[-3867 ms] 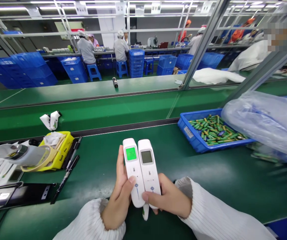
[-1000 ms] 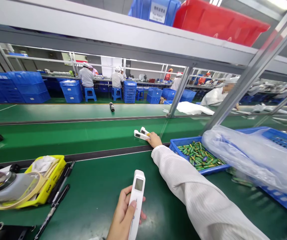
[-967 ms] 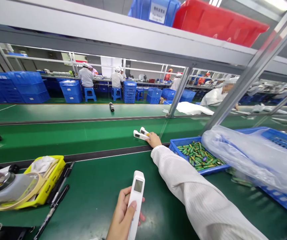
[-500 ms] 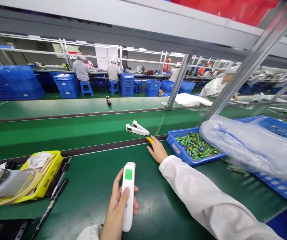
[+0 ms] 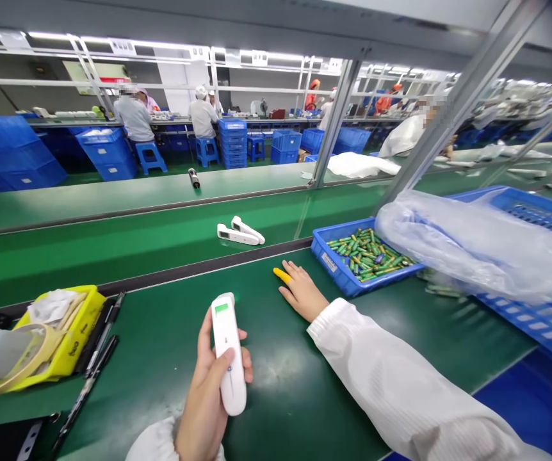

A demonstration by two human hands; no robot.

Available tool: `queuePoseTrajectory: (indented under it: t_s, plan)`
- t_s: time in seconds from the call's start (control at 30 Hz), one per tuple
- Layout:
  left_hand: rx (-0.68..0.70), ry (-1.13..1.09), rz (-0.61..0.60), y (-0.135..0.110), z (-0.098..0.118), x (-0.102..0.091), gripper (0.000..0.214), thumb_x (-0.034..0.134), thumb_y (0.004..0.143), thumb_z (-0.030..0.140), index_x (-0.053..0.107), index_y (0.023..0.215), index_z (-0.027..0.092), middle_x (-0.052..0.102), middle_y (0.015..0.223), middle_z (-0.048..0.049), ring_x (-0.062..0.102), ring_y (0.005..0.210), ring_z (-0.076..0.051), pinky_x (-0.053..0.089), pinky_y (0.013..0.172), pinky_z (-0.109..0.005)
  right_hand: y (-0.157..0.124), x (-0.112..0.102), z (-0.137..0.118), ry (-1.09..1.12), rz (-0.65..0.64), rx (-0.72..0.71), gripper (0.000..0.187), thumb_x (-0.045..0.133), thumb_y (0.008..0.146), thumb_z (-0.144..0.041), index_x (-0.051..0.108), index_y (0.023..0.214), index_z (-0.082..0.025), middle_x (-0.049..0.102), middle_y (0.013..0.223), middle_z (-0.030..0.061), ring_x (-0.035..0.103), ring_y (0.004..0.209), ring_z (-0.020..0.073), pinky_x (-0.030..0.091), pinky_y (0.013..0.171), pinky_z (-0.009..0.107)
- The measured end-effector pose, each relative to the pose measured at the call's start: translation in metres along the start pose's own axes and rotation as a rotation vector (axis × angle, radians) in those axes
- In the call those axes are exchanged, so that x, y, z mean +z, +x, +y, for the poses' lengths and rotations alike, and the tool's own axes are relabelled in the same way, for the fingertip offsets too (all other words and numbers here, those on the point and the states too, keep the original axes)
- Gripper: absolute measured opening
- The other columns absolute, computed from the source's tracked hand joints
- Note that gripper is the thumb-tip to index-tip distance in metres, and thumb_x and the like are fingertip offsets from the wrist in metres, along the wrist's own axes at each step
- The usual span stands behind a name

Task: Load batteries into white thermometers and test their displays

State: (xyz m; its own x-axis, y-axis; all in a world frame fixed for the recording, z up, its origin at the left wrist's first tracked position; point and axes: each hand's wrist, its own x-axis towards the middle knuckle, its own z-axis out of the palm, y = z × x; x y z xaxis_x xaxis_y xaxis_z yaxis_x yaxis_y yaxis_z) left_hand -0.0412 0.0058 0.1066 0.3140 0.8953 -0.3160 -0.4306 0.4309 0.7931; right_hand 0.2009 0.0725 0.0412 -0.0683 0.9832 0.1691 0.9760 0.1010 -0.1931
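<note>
My left hand is wrapped round a white handheld infrared thermometer, its thumb on the body and the green-lit screen at the upper end. To the right, my right hand is over the green bench top, fingers stretched out and nothing in them. A yellow finger cot covers one of its fingers. Beyond it, two more white thermometers lie partly overlapping on the green strip. Close to the right hand is a blue tray of green batteries.
A clear plastic bag lies over a larger blue crate at right. On the left sit a yellow bin, pens and a roll of tape. A metal post rises ahead. Co-workers sit at far benches.
My right hand has drawn back from beside the two lying thermometers towards me. The held thermometer has tilted, and its green screen looks narrower. The whole view has shifted slightly.
</note>
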Motion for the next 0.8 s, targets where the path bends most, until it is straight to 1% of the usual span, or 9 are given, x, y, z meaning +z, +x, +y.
queuePoseTrajectory:
  t_s: [0.07,0.17,0.3,0.43,0.63,0.8]
  plan:
    - [0.069,0.041,-0.064,-0.001,-0.004,-0.001,0.065,0.054,0.088,0.028,0.02,0.14,0.045,0.056,0.106,-0.0028,0.052,0.061,-0.009,0.047,0.054,-0.024,0.001,0.001,0.002,0.011,0.0,-0.008,0.041,0.043,0.092,-0.025,0.053,0.128,-0.008,0.032,0.147,0.0195,0.027,0.138,0.0297,0.026,0.112,0.05]
    - [0.182,0.118,-0.149,-0.004,-0.011,-0.005,0.064,0.05,0.091,0.028,0.014,0.142,0.045,0.055,0.116,-0.0062,0.053,0.062,-0.009,0.048,0.056,-0.024,0.001,0.002,0.004,0.025,0.005,-0.014,0.044,0.042,0.091,-0.025,0.05,0.131,-0.008,0.033,0.147,0.0194,0.027,0.138,0.0304,0.026,0.111,0.051]
    - [0.278,0.197,-0.179,-0.008,-0.016,-0.008,0.063,0.045,0.094,0.027,0.011,0.144,0.045,0.055,0.117,-0.0063,0.054,0.064,-0.009,0.05,0.058,-0.025,0.001,0.003,0.005,0.022,0.014,-0.016,0.044,0.041,0.091,-0.026,0.052,0.128,-0.006,0.033,0.146,0.0196,0.029,0.137,0.0318,0.026,0.111,0.051]
    - [0.306,0.214,-0.171,-0.01,-0.015,-0.007,0.062,0.043,0.095,0.027,0.01,0.143,0.047,0.054,0.118,-0.0055,0.054,0.062,-0.008,0.05,0.059,-0.025,0.001,0.003,0.005,0.003,0.019,-0.019,0.042,0.041,0.092,-0.027,0.055,0.125,-0.006,0.034,0.146,0.0194,0.029,0.137,0.032,0.026,0.111,0.05]
    - [0.267,0.21,-0.168,-0.007,-0.013,-0.004,0.06,0.041,0.095,0.027,0.01,0.144,0.045,0.054,0.115,-0.0051,0.051,0.06,-0.007,0.049,0.058,-0.025,0.001,0.005,0.005,-0.021,0.025,-0.023,0.041,0.041,0.092,-0.027,0.056,0.124,-0.005,0.034,0.146,0.0198,0.029,0.137,0.0323,0.027,0.111,0.05]
    - [0.276,0.214,-0.155,-0.009,-0.013,-0.004,0.061,0.042,0.095,0.028,0.01,0.144,0.045,0.054,0.114,-0.005,0.051,0.061,-0.008,0.049,0.059,-0.025,0.001,0.005,0.006,-0.038,0.031,-0.026,0.041,0.041,0.092,-0.027,0.056,0.124,-0.005,0.035,0.145,0.0197,0.03,0.136,0.0324,0.028,0.111,0.05]
